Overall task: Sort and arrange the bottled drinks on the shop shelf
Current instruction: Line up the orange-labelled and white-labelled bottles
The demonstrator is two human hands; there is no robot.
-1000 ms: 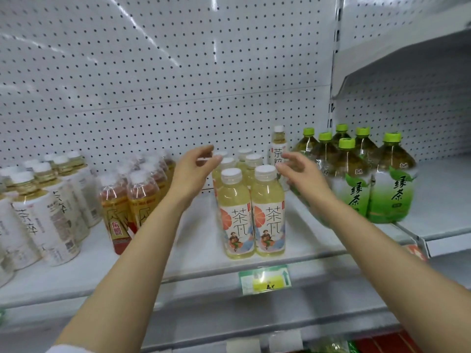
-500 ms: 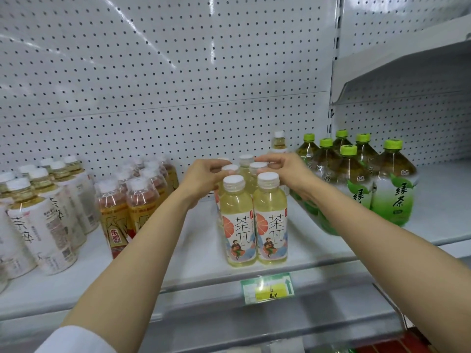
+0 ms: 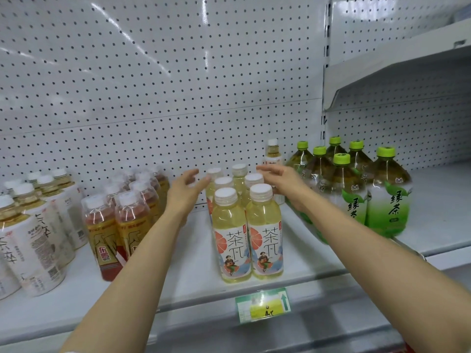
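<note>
Several pale yellow tea bottles (image 3: 248, 233) with white caps stand in two rows at the middle of the white shelf (image 3: 178, 276). My left hand (image 3: 184, 192) hovers at the left of the back bottles, fingers spread and relaxed, holding nothing. My right hand (image 3: 280, 180) hovers at their right side, fingers straight, also empty. A single white-capped bottle (image 3: 272, 155) stands behind my right hand against the pegboard.
Shrink-wrapped amber drink bottles (image 3: 119, 225) stand left of centre, white-labelled tea bottles (image 3: 33, 238) at far left. Large green-capped green tea bottles (image 3: 356, 189) crowd the right. A green and yellow price tag (image 3: 262, 304) hangs on the shelf's front edge. Another shelf (image 3: 395, 70) juts out upper right.
Both hands have let go of the back bottle caps and drawn apart, fingers now open on either side of the yellow tea group.
</note>
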